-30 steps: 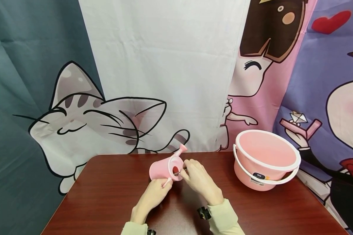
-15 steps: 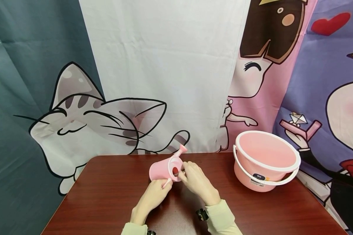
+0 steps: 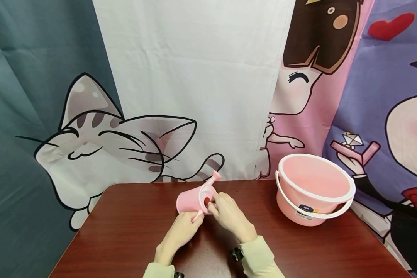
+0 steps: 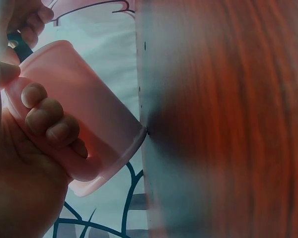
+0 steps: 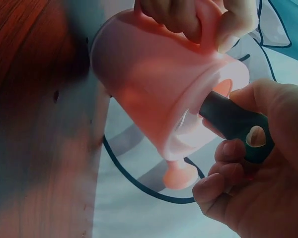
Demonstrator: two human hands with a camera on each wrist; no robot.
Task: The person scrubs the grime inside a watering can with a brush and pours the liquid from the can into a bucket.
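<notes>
A pink toy watering can is tilted on the table, its lower edge touching the wood and its mouth facing right. My left hand grips the can's handle, fingers curled through it in the left wrist view. In my right hand I hold a dark green handle with a hole near its end. Its far end reaches into the can's mouth, where the tip is hidden. Something red shows inside the opening. The can's spout points up and away.
A large pink bucket with a white rim and lowered handle stands at the right of the brown table. Behind the table hangs a cartoon-printed curtain.
My right hand has moved slightly left and down toward me, closer to the can's mouth, pushing the dark handle farther in. The left hand and the can stay in place.
</notes>
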